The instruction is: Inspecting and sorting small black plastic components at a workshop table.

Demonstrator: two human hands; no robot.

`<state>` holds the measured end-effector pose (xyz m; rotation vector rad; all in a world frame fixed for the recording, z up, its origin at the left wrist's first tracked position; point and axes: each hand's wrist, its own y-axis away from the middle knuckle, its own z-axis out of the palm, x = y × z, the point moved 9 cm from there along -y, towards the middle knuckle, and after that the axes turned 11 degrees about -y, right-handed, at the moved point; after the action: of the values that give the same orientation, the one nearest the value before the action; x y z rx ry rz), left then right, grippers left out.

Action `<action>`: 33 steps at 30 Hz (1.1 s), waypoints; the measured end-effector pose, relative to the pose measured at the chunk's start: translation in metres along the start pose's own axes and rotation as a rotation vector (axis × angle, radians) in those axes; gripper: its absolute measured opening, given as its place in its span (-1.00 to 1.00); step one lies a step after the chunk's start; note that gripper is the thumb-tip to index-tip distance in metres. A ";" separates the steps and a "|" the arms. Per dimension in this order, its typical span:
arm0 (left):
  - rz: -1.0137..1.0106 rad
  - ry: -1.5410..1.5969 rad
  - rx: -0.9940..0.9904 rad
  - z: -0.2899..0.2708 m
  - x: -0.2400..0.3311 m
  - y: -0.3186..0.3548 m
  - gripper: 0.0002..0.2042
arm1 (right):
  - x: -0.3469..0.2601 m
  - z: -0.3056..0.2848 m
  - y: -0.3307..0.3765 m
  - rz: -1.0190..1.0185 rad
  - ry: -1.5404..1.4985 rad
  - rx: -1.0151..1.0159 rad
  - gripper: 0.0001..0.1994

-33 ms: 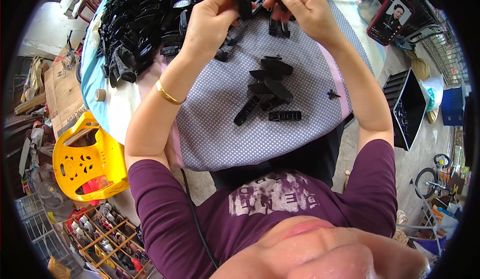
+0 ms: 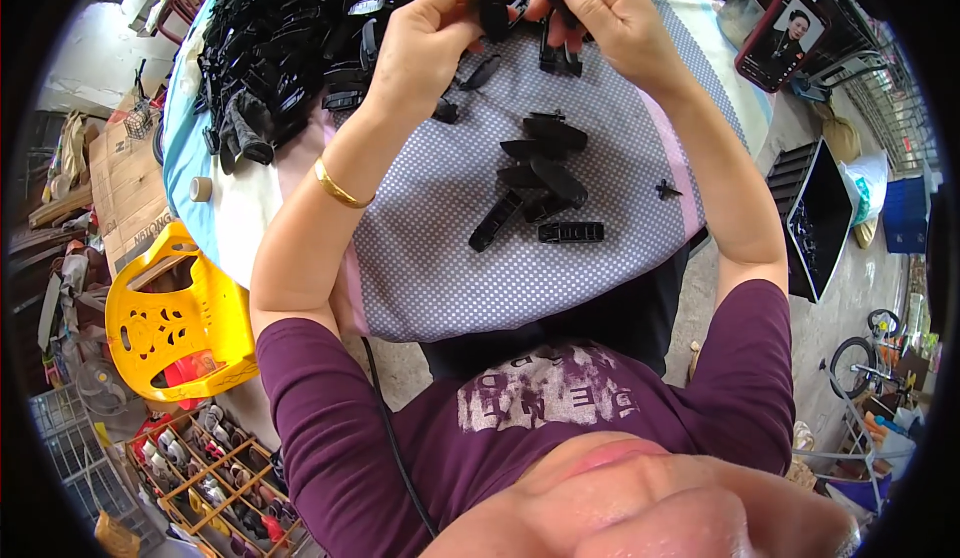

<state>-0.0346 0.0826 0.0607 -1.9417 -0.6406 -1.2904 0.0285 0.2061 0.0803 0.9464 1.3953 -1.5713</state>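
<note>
Both my hands are raised over the far part of the cloth-covered table (image 2: 420, 288). My left hand (image 2: 425, 48) pinches a small black plastic part (image 2: 493, 16) between thumb and fingers. Close beside it, my right hand (image 2: 612, 23) grips another black plastic piece (image 2: 553, 0), slim and partly covered by the fingers. Something tan wraps a fingertip on each hand. Below the hands, several black plastic parts (image 2: 540, 173) lie in a loose cluster, with one ridged black piece (image 2: 570, 232) flat at its near side. A tiny black part (image 2: 667, 190) rests by the pink stripe at right.
A large heap of black plastic parts (image 2: 270, 58) covers the table's far left. A tape roll (image 2: 201, 190) sits at the left edge, above a yellow plastic chair (image 2: 180, 318). At right are a phone (image 2: 782, 38) and a black crate (image 2: 815, 223) holding dark parts.
Almost nothing differs. The black part in my left hand has turned slightly, and both hands have shifted only a little.
</note>
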 end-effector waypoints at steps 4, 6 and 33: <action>0.016 -0.009 0.046 -0.003 0.000 0.004 -0.69 | 0.015 0.011 0.006 0.225 -0.015 0.038 -0.79; 0.010 -0.029 0.048 -0.002 0.001 0.004 -0.68 | 0.011 0.010 0.002 0.077 0.101 0.017 -0.76; 0.021 -0.166 0.014 0.005 0.023 0.013 -0.70 | 0.010 -0.003 0.009 -0.104 0.164 0.085 -0.80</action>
<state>-0.0135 0.0793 0.0775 -2.0528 -0.7068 -1.1166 0.0329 0.2080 0.0674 1.0892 1.5217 -1.6718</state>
